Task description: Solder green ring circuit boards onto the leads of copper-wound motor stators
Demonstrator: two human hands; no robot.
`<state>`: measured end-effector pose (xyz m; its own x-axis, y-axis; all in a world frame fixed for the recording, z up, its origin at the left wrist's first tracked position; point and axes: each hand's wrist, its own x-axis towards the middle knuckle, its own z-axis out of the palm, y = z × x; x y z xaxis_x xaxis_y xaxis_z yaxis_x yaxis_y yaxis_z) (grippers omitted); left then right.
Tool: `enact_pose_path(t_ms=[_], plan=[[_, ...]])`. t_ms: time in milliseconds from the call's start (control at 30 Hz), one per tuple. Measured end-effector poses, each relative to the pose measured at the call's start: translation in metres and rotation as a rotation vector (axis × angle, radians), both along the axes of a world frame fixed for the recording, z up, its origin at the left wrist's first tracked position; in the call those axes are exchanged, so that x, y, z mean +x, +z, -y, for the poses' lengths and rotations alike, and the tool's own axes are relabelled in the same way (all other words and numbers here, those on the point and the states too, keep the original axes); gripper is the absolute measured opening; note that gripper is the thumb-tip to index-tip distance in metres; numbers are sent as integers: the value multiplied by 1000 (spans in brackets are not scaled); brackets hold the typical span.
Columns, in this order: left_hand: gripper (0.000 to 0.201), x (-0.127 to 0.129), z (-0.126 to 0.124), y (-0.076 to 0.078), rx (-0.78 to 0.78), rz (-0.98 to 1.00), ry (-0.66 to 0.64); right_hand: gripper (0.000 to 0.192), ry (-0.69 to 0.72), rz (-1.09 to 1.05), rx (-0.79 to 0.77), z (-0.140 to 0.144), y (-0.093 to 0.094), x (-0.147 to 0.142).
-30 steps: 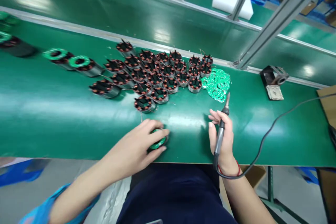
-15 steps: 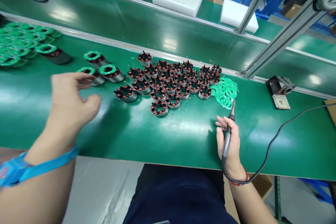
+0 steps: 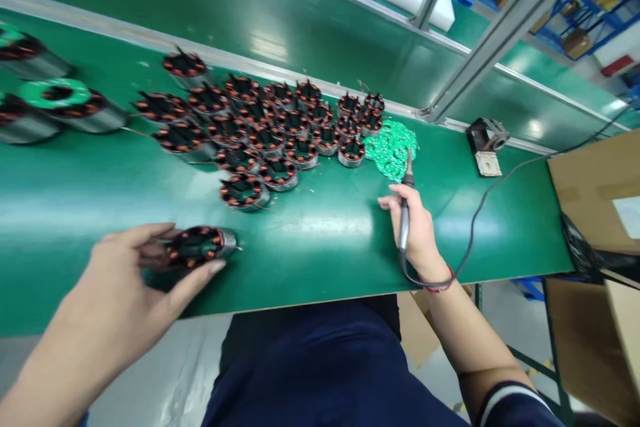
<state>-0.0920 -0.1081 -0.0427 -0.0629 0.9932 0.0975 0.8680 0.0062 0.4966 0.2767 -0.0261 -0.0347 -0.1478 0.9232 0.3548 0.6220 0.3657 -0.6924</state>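
Observation:
My left hand point(image 3: 127, 280) is closed around a motor stator point(image 3: 200, 247), a metal ring with copper windings and black insulation, near the front of the green bench. In my right hand point(image 3: 417, 227) is a soldering iron point(image 3: 405, 213), its tip pointing away from me toward a pile of green ring-shaped circuit boards point(image 3: 393, 147). Several more wound stators point(image 3: 267, 140) stand grouped in the middle of the bench. At the left, other stators carry a green board point(image 3: 55, 93) on top.
A soldering iron stand point(image 3: 487, 147) sits at the right rear. The iron's cord point(image 3: 475, 213) loops across the bench to the right. A metal post point(image 3: 493, 40) rises at the back edge, and a cardboard box point(image 3: 600, 180) stands at the right end.
My left hand was empty over the board-topped stators; it has come nearer to me and now holds a bare stator. My right hand still holds the iron. The view has shifted right.

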Motion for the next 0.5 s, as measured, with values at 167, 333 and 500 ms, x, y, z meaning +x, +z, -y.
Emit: enact_pose_path(t_ms=[167, 333, 500], plan=[[56, 37, 4, -11, -180, 148, -382, 46, -104, 152, -22, -33, -15, 10], [36, 79, -23, -10, -69, 246, -479, 56, -58, 280, -24, -64, -22, 12], [49, 115, -70, 1, -109, 281, -465, 55, 44, 361, -45, -70, -21, 11]])
